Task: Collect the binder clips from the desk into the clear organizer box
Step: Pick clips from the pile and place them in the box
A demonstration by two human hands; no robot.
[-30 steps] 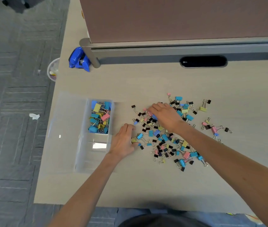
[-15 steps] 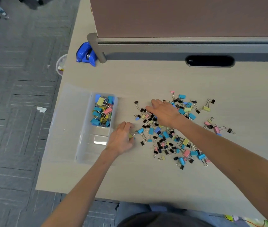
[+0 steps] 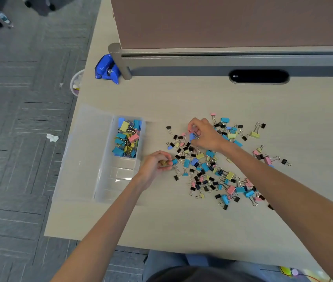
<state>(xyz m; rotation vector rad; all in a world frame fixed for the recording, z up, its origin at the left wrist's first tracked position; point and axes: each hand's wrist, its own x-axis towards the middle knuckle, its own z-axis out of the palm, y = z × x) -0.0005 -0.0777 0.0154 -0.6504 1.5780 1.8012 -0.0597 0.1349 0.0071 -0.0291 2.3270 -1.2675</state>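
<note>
Colourful binder clips (image 3: 200,155) lie on our desk (image 3: 181,224), right of the clear organizer box (image 3: 120,180), some inside. Our left hand (image 3: 153,164) pinches a yellow clip (image 3: 164,163). Our right hand (image 3: 207,136) pinches a blue clip (image 3: 192,137).

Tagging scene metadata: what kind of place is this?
Likely an office cubicle: a desk backed by a partition with a cable slot, carpet tiles on the floor, binder clips spread out.

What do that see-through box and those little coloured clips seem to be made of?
Organizer box: likely clear, slightly frosted plastic; the desk shows through its walls and a glare spot sits on it. Binder clips: probably painted metal bodies, matte in colour, with thin shiny wire handles.
</note>
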